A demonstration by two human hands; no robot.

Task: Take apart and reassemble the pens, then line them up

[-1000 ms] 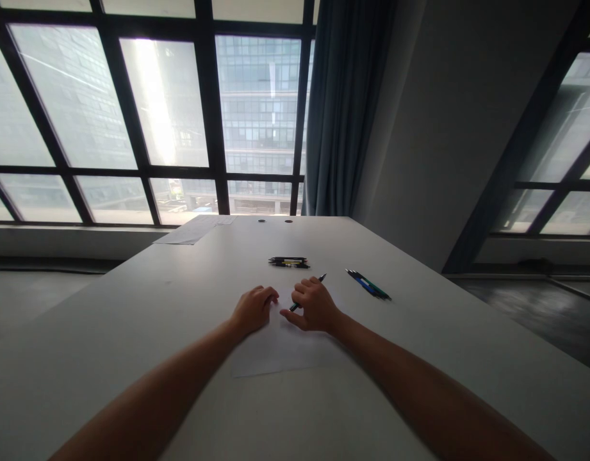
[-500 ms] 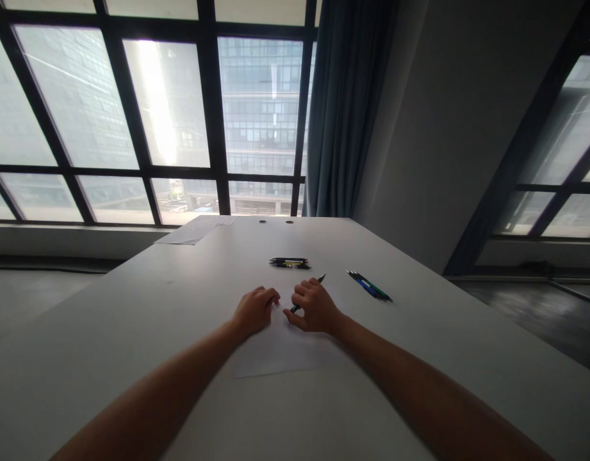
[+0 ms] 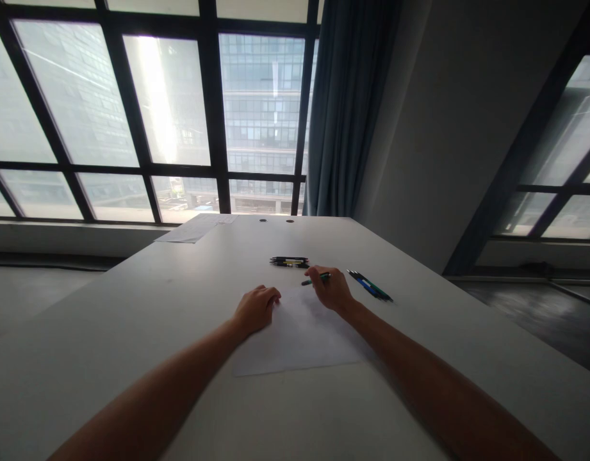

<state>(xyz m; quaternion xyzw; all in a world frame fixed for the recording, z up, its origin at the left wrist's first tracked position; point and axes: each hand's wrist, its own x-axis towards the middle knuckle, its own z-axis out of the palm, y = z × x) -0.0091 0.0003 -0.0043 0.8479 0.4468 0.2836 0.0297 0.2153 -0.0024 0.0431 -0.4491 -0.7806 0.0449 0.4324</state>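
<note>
A white sheet of paper (image 3: 299,346) lies on the table in front of me. My left hand (image 3: 257,306) rests on its left part, the fingers curled together and holding the sheet down; the thumb is mostly hidden. Over the sheet's upper right, my right hand (image 3: 332,288) is closed around a dark pen with green on it (image 3: 311,281). That pen lies nearly level in the fingers, its one end pointing left and apart from my left hand. Any marks on the paper are too faint to make out.
Beyond the sheet lies a row of black and yellow pens (image 3: 289,262), close to my right fingers. Several blue and green pens (image 3: 370,286) lie to the right. More papers (image 3: 189,230) rest at the white table's (image 3: 131,320) far left edge. Windows and a curtain (image 3: 330,128) stand behind.
My right hand has moved up and to the right with the pen, which has turned from steeply slanted to nearly level. My left hand has stayed in place on the sheet.
</note>
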